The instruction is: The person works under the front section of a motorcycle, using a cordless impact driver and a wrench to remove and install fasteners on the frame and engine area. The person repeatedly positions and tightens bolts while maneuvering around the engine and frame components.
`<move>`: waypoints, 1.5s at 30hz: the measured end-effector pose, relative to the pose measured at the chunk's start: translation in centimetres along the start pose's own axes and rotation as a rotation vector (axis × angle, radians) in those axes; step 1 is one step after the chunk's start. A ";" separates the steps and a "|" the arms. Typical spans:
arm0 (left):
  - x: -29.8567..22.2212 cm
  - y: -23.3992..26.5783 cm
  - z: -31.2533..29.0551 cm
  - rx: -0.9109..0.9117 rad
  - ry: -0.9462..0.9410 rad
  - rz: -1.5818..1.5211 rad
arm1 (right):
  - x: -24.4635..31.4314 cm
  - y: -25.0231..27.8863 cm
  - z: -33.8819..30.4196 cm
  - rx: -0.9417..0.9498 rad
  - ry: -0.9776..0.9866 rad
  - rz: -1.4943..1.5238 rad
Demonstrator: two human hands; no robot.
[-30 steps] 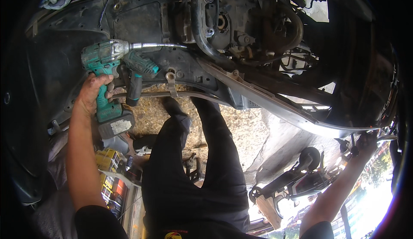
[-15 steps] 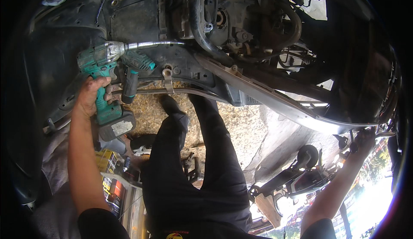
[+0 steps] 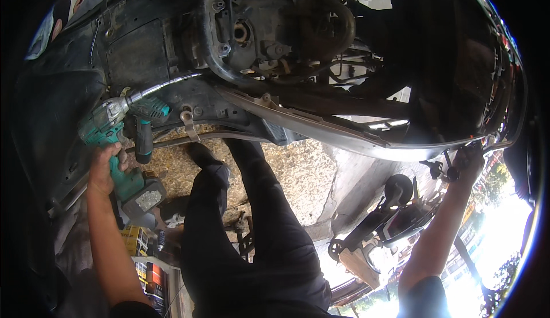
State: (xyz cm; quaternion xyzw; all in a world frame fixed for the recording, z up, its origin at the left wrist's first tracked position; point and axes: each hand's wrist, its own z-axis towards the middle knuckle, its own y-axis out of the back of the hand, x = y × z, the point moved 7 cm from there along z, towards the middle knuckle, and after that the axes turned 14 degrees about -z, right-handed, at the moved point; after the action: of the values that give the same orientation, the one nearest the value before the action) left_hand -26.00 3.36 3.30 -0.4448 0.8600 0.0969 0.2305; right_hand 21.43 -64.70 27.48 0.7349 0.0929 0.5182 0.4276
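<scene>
My left hand (image 3: pixel 102 172) is wrapped round the grip of a green cordless impact wrench (image 3: pixel 103 120) with a black battery. A long chrome extension bar (image 3: pixel 163 83) runs from its nose towards the dark mechanical parts, where its far end is hidden. Beside the wrench, a smaller green and black cordless power tool (image 3: pixel 143 137) rests with its handle pointing down. On the far right my right hand (image 3: pixel 468 162) is closed in shadow at the end of the scooter's long metal rail (image 3: pixel 372 149); what its fingers grip is hard to see.
The scooter's bare frame and engine (image 3: pixel 275 46) fill the upper view. A metal bracket (image 3: pixel 188 124) sticks out near the wrench. Yellow boxes (image 3: pixel 134 240) stand at lower left. A kick scooter (image 3: pixel 384 220) is at lower right, and my legs (image 3: pixel 246 232) are between.
The view has shifted, so the vehicle sits further left. The impact wrench has tilted, its extension bar now slanting upward to the right. My right hand stays at the rail's end.
</scene>
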 end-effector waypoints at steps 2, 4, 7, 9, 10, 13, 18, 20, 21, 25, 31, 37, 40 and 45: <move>0.1 0.1 0.1 -0.001 -0.021 -0.019 | 0.0 -0.2 -0.2 -0.105 -0.136 -0.039; 0.1 0.3 -0.1 0.001 -0.036 -0.034 | 0.3 -0.5 -0.8 -0.077 -0.169 -0.017; 0.1 0.4 -0.3 0.008 -0.010 -0.042 | 0.1 -0.1 -1.6 -0.058 -0.134 -0.086; -0.1 0.3 -0.4 0.003 -0.006 -0.031 | -1.1 1.0 -2.2 -0.068 -0.057 0.012; -0.2 0.2 -0.3 0.001 -0.006 -0.017 | -2.7 1.1 -2.8 -0.078 0.005 0.152; -0.5 0.2 -0.6 -0.069 -0.036 -0.036 | -10.0 0.8 -4.2 -0.110 -0.116 0.054; -0.7 2.0 -1.7 -0.276 -0.076 0.048 | -20.7 -1.2 -7.0 -0.052 -0.239 0.006; -0.6 2.7 -1.4 -0.233 -0.061 0.091 | -23.5 -1.1 -8.2 -0.048 -0.288 -0.016; -0.8 2.9 -0.9 -0.181 -0.070 0.131 | -24.6 -1.1 -8.5 -0.046 -0.307 -0.021; -1.1 4.7 0.3 -0.139 -0.101 0.252 | -27.3 0.3 -9.5 -0.047 -0.369 -0.053; -1.7 4.5 -0.6 -0.211 -0.084 0.100 | -29.3 2.6 -10.8 -0.056 -0.402 -0.091; -2.6 1.0 -2.1 -0.123 -0.026 0.088 | -32.1 2.6 -11.0 -0.018 -0.420 -0.119; -2.6 0.4 -2.2 -0.156 0.066 0.104 | -34.5 2.4 -12.4 -0.005 -0.450 -0.147; -2.5 -0.5 -2.1 -0.121 0.086 0.104 | -38.9 0.9 -15.3 0.037 -0.507 -0.172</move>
State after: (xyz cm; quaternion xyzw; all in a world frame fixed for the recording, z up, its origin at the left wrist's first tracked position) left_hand -25.01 4.09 6.32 -0.4165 0.8836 0.1412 0.1605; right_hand -9.11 -79.68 3.07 0.8383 0.0542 0.2776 0.4661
